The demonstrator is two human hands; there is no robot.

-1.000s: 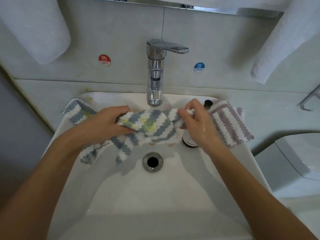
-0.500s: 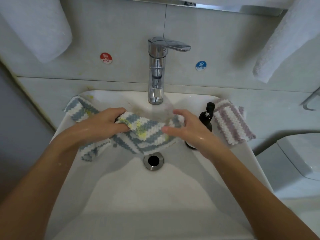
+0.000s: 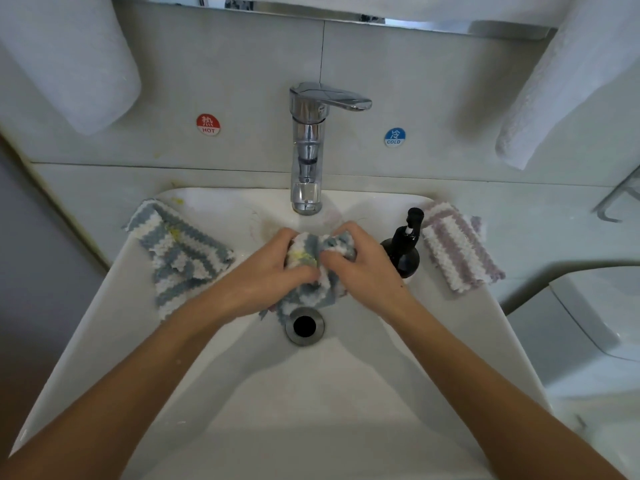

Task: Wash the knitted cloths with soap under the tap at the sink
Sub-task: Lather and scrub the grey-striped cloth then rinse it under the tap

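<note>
A blue-and-white striped knitted cloth [image 3: 313, 268] with yellow stains is bunched up between my two hands, below the chrome tap [image 3: 306, 150] and above the drain [image 3: 304, 326]. My left hand [image 3: 266, 277] grips its left side. Gripping the right side is my right hand [image 3: 365, 268]. No water stream shows under the spout. A second blue-and-white cloth [image 3: 180, 258] with a yellow stain lies over the sink's left rim. On the right rim lies a purple-and-white cloth [image 3: 457, 247]. A dark soap pump bottle [image 3: 403, 249] stands just right of my right hand.
The white sink basin [image 3: 311, 393] fills the lower view. White towels hang at upper left [image 3: 69, 60] and upper right [image 3: 568, 81]. Hot [image 3: 208, 125] and cold [image 3: 394, 137] stickers flank the tap on the wall. A toilet [image 3: 595, 313] stands at the right.
The cloth was stretched between my hands one second ago. My hands have since come together and bunched it into a wad under the tap.
</note>
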